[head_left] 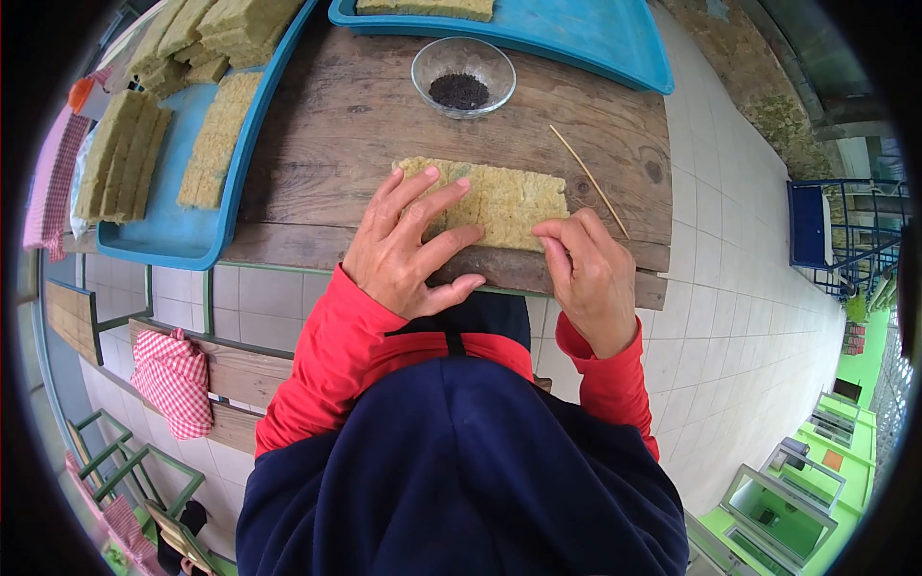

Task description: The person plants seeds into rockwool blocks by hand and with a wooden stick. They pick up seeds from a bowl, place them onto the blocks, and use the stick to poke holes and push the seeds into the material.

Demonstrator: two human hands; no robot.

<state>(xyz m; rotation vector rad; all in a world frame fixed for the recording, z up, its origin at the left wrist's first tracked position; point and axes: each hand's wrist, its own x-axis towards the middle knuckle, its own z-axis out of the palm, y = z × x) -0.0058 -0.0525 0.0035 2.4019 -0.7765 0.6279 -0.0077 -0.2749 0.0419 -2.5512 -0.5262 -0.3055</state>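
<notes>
A flat yellowish slab of growing medium that looks like rockwool (526, 200), scored into small blocks, lies near the front edge of the wooden table. My left hand (408, 235) rests over its left part with fingers spread, fingertips on the surface. At the slab's right end is my right hand (591, 269), thumb and forefinger pinched together close to the corner; whatever is between them is too small to make out. Beyond the slab stands a clear glass bowl (464, 77) with small black grains like seeds. A thin wooden stick (590, 182) lies to the right.
On the left, a blue tray (216, 240) carries several similar slabs (125, 158). A second blue tray (576, 48) sits at the back with another slab (427, 8). A bench (240, 370) with a red checked cloth bundle (173, 384) stands at lower left.
</notes>
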